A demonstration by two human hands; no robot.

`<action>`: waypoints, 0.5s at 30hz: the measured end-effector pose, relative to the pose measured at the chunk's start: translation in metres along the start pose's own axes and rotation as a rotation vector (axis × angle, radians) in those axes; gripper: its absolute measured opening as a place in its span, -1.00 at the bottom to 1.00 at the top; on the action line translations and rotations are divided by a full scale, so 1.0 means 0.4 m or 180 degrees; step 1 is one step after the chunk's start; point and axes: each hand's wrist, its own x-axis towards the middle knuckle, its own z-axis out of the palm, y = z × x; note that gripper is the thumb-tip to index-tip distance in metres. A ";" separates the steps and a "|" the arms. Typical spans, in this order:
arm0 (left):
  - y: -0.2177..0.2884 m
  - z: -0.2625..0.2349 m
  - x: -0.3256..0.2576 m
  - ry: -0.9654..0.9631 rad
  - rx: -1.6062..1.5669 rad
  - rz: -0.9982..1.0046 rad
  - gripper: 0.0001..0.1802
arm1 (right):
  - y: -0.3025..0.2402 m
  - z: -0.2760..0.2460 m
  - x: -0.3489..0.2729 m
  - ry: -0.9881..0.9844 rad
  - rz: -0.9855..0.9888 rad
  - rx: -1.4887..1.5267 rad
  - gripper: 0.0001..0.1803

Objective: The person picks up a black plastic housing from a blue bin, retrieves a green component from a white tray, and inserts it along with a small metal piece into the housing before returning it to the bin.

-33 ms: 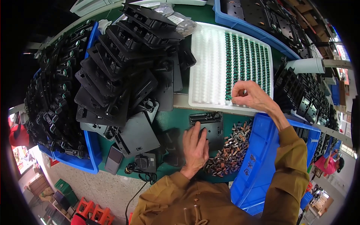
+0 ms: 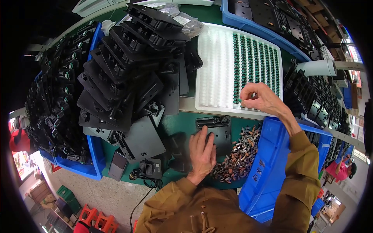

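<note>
My left hand [image 2: 202, 155] lies with its fingers stretched over a black plastic housing [image 2: 223, 134] on the green table, fingertips near its upper recess. At the near edge of a white tray [image 2: 215, 70], my right hand [image 2: 261, 99] pinches thumb and forefinger together. A bit of a small green part [image 2: 239, 100] shows at the fingertips, mostly hidden by them. Rows of small green and dark parts [image 2: 256, 58] fill the tray's right half; its left half shows bare white slots. Beside the housing is a heap of small metallic and brown pieces [image 2: 237, 159].
Black housings [image 2: 128, 58] are piled high on the left. Blue bins [image 2: 99, 155] of black parts stand left and far right; another blue bin [image 2: 258, 167] tilts beside my right forearm. A grey box-shaped device [image 2: 118, 165] and a black adapter with cable [image 2: 150, 168] lie near the front edge.
</note>
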 end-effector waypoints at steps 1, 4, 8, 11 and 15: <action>-0.001 0.001 -0.001 0.0016 -0.0020 0.0010 -0.50 | -0.005 -0.003 -0.007 -0.0010 0.0190 0.0262 -0.92; -0.007 -0.008 0.003 0.0015 0.0119 0.0112 -0.46 | -0.057 0.025 -0.035 0.0155 0.0479 0.0835 -0.93; -0.001 -0.003 0.004 -0.0037 0.0016 0.0031 -0.46 | -0.124 0.085 -0.106 0.0489 0.0673 0.1596 -0.86; 0.008 -0.007 0.011 -0.0178 0.0146 0.0052 -0.41 | -0.107 0.163 -0.162 0.0839 0.0656 0.1943 -0.75; 0.007 -0.012 0.013 -0.0364 0.0334 0.0087 -0.29 | -0.070 0.287 -0.198 0.1635 0.0593 0.2329 -0.72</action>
